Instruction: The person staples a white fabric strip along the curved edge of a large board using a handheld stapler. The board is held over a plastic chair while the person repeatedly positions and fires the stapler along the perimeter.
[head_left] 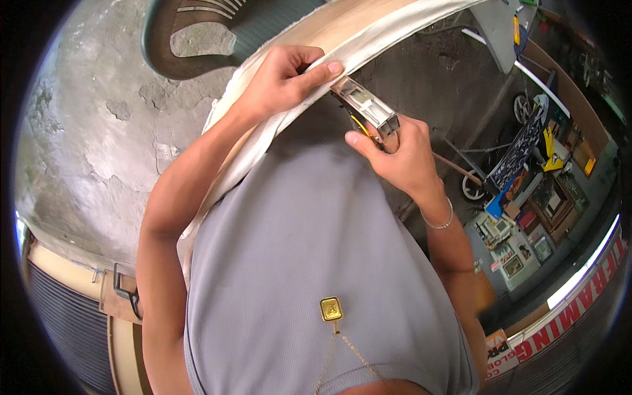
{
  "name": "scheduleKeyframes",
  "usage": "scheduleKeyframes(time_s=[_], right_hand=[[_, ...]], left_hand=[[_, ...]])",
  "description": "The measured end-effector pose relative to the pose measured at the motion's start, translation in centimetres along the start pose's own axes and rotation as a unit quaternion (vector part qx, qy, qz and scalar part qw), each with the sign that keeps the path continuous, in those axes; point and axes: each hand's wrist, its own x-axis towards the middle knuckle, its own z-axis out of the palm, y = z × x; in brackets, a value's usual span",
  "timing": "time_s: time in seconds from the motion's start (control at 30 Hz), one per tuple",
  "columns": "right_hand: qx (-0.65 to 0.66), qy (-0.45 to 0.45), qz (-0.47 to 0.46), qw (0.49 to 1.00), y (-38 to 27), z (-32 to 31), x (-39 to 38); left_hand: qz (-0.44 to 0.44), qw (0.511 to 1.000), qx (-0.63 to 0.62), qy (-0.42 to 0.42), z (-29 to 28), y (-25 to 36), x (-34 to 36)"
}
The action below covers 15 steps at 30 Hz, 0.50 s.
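Note:
My left hand (283, 82) is closed over the edge of a long strip of white canvas (388, 39), its thumb pressed on the cloth and its fingers curled over the far side. The canvas runs along the edge of a pale wooden board (332, 29), which curves in the wide view. A silver metal staple gun (370, 108) is in my right hand (408, 158), with fingers wrapped round its handle and a yellow part showing below the body. The tool's nose sits at the canvas edge, just right of my left thumb; I cannot tell whether it touches.
A dark green plastic chair (158, 43) stands beyond the board at upper left. On the right are a wheeled item with a patterned cover (520, 155), small picture frames (550, 197) and a white light tube (582, 263). A worn concrete floor (99, 145) spreads on the left.

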Motion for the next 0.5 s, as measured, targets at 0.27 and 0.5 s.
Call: scheduleKeyframes(time_s=[0.27, 0.5], right_hand=[[0.103, 0.072, 0.071, 0.990, -2.3, -7.6, 0.6], [-0.211, 0.296, -0.339, 0.868, -2.9, -6.0, 13.4]], left_hand=[[-0.053, 0.998, 0.026, -0.027, -1.7, 0.9, 0.7], [-0.042, 0.953, 0.299, 0.034, -2.7, 6.6, -1.2]])
